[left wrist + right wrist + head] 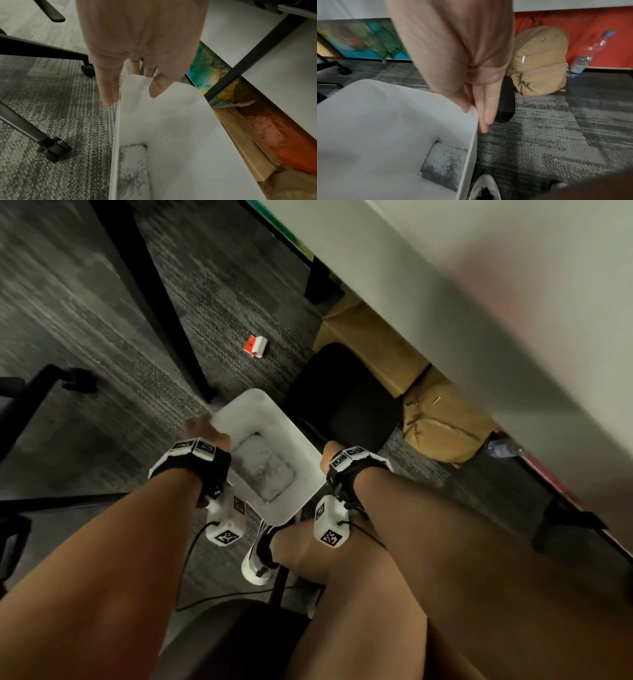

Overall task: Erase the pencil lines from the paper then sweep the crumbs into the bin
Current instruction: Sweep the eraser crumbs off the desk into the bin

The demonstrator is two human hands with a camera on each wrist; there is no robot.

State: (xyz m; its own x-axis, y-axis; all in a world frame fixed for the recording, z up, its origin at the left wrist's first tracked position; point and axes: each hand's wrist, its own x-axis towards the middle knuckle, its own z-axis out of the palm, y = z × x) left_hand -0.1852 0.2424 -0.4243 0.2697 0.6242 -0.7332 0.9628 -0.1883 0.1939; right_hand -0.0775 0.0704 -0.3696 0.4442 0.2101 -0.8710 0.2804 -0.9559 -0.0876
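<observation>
White bin (301, 474) held low over grey carpet (113, 378), gripped at opposite rims by both hands. The left hand (202, 428) pinches the far left rim, thumb (158, 86) inside the wall and fingers (106, 86) outside; the right hand (330, 451) pinches the right rim likewise, thumb (462, 100) inside, fingers (485, 108) down the outer wall. The bench (479, 302) edge overhangs to the right, with a tan backpack (442, 422) and a black object (342, 395) beneath it, the latter just beside the bin; a dark bench leg (154, 296) crosses the carpet to the left. Open carpet lies ahead of the bin, bearing only a small red-and-white item (255, 345).

The left wrist view alone shows chair castors (54, 150) near the bin's left wall and a coloured panel (205, 67) by the wall. The right wrist view alone shows a clear plastic bottle (589, 54) against a red baseboard and a white shoe (485, 188) under the bin's near corner.

The bin is rectangular with rounded corners, translucent white; its floor (443, 165) is mottled grey with dark specks.
</observation>
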